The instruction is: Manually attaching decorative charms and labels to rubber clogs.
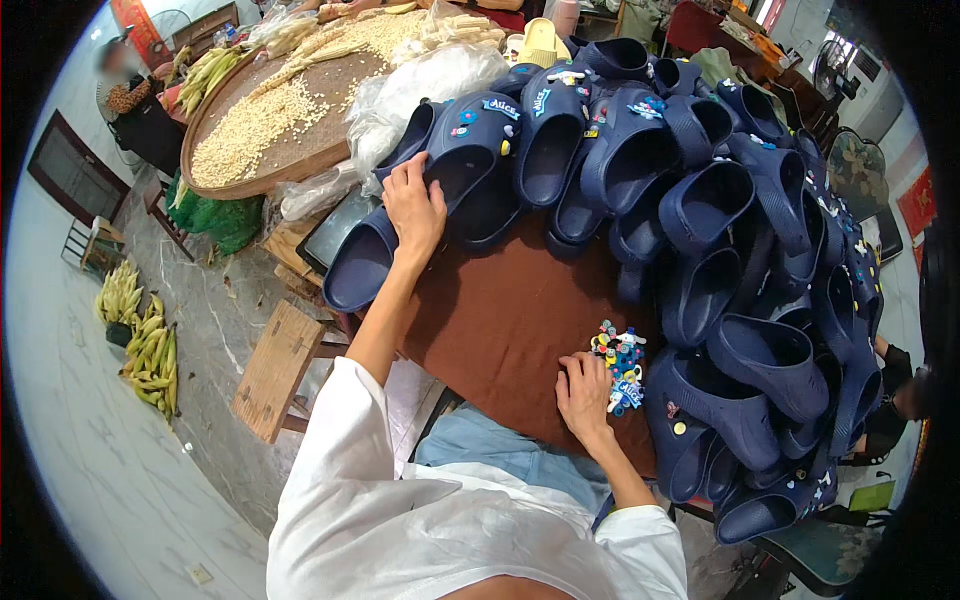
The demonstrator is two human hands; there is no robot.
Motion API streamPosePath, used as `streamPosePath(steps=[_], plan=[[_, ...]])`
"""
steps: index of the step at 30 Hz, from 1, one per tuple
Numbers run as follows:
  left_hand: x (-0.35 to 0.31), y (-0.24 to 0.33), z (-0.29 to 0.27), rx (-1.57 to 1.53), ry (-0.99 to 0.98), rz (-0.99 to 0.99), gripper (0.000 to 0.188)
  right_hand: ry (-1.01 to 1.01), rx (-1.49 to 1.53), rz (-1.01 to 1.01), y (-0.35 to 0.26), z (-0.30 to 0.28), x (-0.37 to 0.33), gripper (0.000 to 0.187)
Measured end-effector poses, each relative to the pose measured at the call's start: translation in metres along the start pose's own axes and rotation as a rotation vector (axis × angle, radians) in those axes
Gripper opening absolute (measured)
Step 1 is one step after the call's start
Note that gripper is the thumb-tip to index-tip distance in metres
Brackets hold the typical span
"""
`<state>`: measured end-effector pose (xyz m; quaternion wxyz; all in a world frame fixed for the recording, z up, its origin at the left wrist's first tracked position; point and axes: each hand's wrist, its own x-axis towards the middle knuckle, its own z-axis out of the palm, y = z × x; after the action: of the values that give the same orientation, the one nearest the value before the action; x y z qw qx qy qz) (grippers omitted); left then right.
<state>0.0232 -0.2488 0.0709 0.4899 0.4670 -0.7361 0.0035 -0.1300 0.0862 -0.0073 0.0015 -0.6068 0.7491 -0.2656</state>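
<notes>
My left hand [415, 205] reaches to the near left end of a row of navy clogs, its fingers curled over the rim of one clog [465, 165] decorated with small coloured charms. Beside that hand, another navy clog [358, 265] rests at the table's left edge. My right hand [585, 395] lies low on the brown cloth [490, 310], fingers apart, at the left side of a small heap of colourful shoe charms [622, 362]. Its fingertips are next to the charms, and I make out nothing held in them.
Many navy clogs [765, 370] are piled along the table's far and right sides. Behind them on the left stands a round woven tray [290, 160] of corn kernels, with a clear plastic bag [425, 95]. A wooden stool [280, 365] and corn cobs [150, 355] are on the left.
</notes>
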Motion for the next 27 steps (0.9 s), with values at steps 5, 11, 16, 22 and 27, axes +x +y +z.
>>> streamPosePath(steps=[5,11,16,22,27], plan=[[0.011,-0.013,-0.002,-0.011,0.008,0.068,0.034,0.076,0.008,-0.032,0.005,0.001,-0.013,0.027],[-0.004,-0.002,-0.038,0.019,-0.027,0.06,0.03,0.215,0.007,-0.021,0.013,-0.004,-0.029,0.022],[-0.047,0.004,-0.095,-0.04,-0.116,0.013,0.03,0.203,0.034,0.023,0.017,0.0,-0.035,0.022],[-0.111,0.01,-0.137,-0.171,-0.25,-0.091,0.031,0.202,0.048,0.033,0.017,0.001,-0.034,0.02],[-0.164,0.025,-0.148,-0.27,-0.361,-0.308,0.03,0.211,0.026,0.02,0.01,-0.003,-0.027,0.021]])
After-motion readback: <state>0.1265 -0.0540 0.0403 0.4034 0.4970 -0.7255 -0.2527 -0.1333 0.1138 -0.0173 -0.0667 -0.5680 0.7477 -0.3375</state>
